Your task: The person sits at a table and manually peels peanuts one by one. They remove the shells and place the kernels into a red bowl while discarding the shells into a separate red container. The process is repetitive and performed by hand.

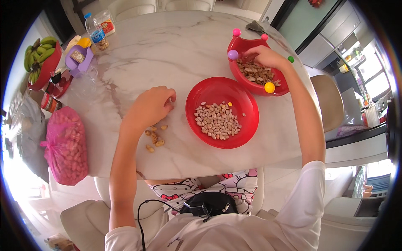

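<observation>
My left hand (154, 102) is over the table just left of a round red plate (207, 89), its fingers curled; whether anything is between them is hidden. Several unshelled peanuts (154, 138) lie on the marble-patterned tabletop below that hand's wrist. A heap of shelled peanut kernels (218, 122) rests in the plate, along with a small yellow piece (230, 104). My right hand (263, 56) reaches into a red bowl (232, 67) with coloured balls on its rim. Broken peanut shells (256, 73) fill the bowl's bottom. That hand's fingertips are partly hidden, so its grasp is unclear.
A tied pink plastic bag (67, 146) of peanuts sits at the table's left edge. Behind it stand a jar (51, 103), a purple container (78, 59), green bananas (40, 53) in a red holder and a plastic bottle (95, 33). A dark cloth (256, 27) lies at the far right.
</observation>
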### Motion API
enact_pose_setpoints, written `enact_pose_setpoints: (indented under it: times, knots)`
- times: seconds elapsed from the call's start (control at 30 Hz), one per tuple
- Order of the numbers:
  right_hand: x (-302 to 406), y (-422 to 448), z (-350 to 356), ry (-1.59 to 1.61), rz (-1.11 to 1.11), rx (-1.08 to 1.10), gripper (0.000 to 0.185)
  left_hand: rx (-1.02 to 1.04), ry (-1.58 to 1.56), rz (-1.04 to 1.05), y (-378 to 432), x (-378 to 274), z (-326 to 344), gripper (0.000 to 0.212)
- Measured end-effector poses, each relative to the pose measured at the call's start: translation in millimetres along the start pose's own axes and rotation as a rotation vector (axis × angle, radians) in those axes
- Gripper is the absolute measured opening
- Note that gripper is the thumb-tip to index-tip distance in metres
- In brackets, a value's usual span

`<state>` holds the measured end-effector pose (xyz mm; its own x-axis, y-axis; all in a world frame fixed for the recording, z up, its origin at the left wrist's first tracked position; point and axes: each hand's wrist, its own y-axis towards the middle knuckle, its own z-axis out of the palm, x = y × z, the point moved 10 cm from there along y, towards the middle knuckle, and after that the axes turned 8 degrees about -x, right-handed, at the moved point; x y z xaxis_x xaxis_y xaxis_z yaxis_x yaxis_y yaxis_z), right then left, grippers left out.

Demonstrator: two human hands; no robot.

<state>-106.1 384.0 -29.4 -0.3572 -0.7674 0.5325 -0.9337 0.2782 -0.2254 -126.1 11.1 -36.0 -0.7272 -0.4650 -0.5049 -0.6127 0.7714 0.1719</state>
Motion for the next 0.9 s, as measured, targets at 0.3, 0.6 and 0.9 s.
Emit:
enact_pose_setpoints:
  times: [0.3,0.6,0.9]
  knots:
    - [-14,2,-13,-0.345,-0.31,-0.444,0.051,-0.039,0.062,-0.006,3,1,1,0.012]
    - [-10,-13,-24,-0.639,-0.112,-0.335,0.043,-0.066,0.169,-0.07,-2,3,-3,0.01]
    - [-9,-20,-32,-0.252,-0.126,-0.32,0.048,-0.064,0.192,-0.098,-4,3,-3,0.009]
